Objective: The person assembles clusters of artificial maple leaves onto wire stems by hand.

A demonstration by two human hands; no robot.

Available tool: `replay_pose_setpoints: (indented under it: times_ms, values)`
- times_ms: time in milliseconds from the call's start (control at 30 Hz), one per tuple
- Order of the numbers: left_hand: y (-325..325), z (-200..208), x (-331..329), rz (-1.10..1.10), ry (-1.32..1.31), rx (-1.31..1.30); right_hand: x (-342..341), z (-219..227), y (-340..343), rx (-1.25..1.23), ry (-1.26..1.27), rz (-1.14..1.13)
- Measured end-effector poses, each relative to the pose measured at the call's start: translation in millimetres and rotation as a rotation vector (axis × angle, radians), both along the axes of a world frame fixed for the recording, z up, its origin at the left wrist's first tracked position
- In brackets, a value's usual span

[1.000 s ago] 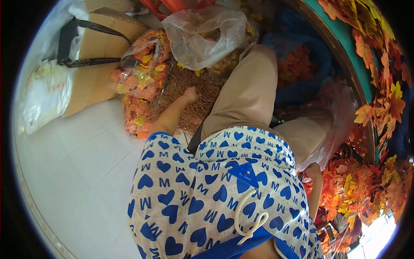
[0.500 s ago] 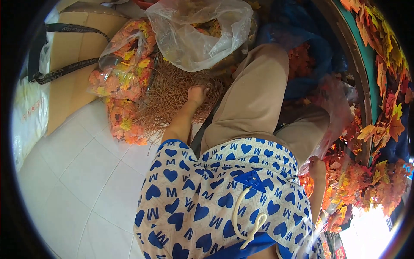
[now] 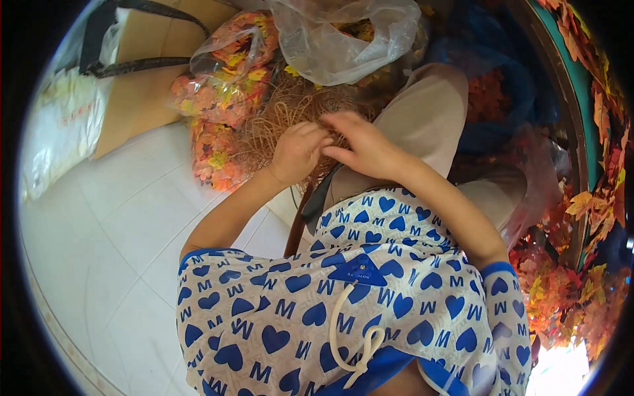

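Note:
A tangled heap of thin brown vine-like strands [image 3: 261, 135] lies in front of me, with a few strands looping up above my fingers. My left hand [image 3: 297, 155] is at the near side of this heap, its fingers curled closed round some of the strands. Meeting it from the right is my right hand [image 3: 366, 145], thumb and forefinger apart, their tips beside the left fingertips. What lies between the two hands is mostly hidden by the fingers.
Clear bags of orange and yellow artificial maple leaves [image 3: 228, 99] stand left of the heap. Behind it is an open translucent plastic bag [image 3: 343, 56]. A cardboard box [image 3: 148, 46] is at far left, a blue bag [image 3: 489, 59] beyond my knee, and leaf garlands [image 3: 561, 290] hang at right.
My right hand has come from beside my right hip over to my left hand at the strands. The left hand has turned, its fingers now toward the right. The view has shifted somewhat.

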State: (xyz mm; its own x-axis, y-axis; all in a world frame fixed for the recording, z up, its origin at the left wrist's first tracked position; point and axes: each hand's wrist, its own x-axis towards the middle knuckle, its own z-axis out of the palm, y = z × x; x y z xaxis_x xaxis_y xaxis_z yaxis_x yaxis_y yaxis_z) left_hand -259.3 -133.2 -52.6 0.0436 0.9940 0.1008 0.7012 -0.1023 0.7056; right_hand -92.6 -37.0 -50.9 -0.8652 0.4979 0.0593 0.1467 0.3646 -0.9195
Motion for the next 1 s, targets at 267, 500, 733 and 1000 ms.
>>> replay_pose_setpoints:
  times_ms: [267,500,733,1000]
  values:
    - [-26.0,-10.5,-36.8,0.369,0.107,0.207,-9.8,-50.9,-5.2,-0.376,-0.226,-0.076]
    - [-36.9,-129.6,9.3,0.555,-0.273,-0.381,-13.6,-23.0,-20.0,-0.656,0.025,-0.167]
    - [-13.5,-138.1,21.8,0.198,0.024,-0.143,60.0,38.5,-36.0,-0.722,-0.217,-0.36]
    - [-32.4,-126.9,-68.0,-0.29,0.48,-0.427,172.4,160.4,3.0,-0.494,-0.455,-0.578]
